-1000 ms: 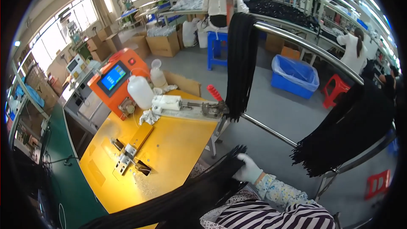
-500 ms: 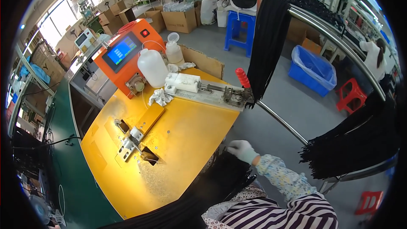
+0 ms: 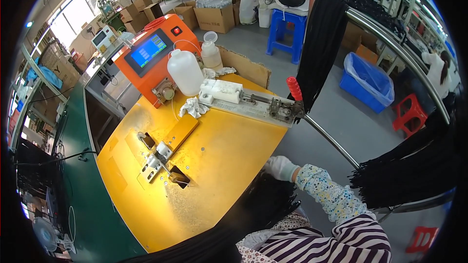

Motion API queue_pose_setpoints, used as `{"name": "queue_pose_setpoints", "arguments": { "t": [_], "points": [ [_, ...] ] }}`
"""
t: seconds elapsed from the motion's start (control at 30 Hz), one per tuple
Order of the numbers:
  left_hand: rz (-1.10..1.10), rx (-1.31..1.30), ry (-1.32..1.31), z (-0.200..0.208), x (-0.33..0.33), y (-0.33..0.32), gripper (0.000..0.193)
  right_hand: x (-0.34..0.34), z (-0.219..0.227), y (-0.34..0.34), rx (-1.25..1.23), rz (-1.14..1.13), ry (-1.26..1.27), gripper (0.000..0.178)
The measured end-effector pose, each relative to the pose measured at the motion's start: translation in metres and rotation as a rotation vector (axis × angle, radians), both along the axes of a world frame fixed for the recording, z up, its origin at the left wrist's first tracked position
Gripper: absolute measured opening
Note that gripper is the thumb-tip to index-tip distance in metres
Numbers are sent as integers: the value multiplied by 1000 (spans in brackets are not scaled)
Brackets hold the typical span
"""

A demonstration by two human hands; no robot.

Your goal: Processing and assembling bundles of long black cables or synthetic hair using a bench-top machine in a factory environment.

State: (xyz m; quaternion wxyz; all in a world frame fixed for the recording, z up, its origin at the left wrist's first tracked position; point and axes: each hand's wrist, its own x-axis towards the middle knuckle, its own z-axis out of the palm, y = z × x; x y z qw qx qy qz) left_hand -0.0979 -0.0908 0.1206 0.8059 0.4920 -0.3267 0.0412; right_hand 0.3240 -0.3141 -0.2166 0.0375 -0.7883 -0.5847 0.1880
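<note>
My right hand (image 3: pixel 281 168), in a white glove, is at the right edge of the yellow work plate (image 3: pixel 229 165). Its fingers look curled; what they hold, if anything, is hidden. Just below the hand, a thick bundle of black cords (image 3: pixel 253 204) lies across my lap, running to the lower left. My left hand is out of view. On the plate sits a small metal fixture (image 3: pixel 158 158) with white blocks, under a bright light. A toggle clamp with a red handle (image 3: pixel 294 88) stands on a metal base at the far right corner.
An orange machine (image 3: pixel 146 58) with a lit screen stands behind the plate, beside a white plastic bottle (image 3: pixel 185 73). More black cords (image 3: pixel 319 44) hang from a metal rail (image 3: pixel 404 53) at right. A blue bin (image 3: pixel 365 83) and red stool (image 3: pixel 409 115) are on the floor.
The view has shifted, so the plate and machine appear farther right. My right hand stays near the plate's edge by the cord bundle, its fingers slightly closer to the plate.
</note>
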Motion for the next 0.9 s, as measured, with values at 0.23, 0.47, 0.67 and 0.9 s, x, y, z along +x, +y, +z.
{"name": "queue_pose_setpoints", "arguments": {
  "t": [0.23, 0.47, 0.67, 0.9],
  "points": [
    [-54, -11, -1, -2, 16, -6, 52, 45, -5, -10, 47, -208, -185, 28],
    [-109, -29, -5, -5, 36, -14, 49, 75, -19, -33, -152, -397, -190, 24],
    [-153, -44, 11, -7, 54, -14, 47, 10, -11, -13, 124, -364, 218, 20],
    [-248, -73, 25, -10, 84, -17, 44, 8, -29, 4, 82, 223, 235, 19]
  ]
}}
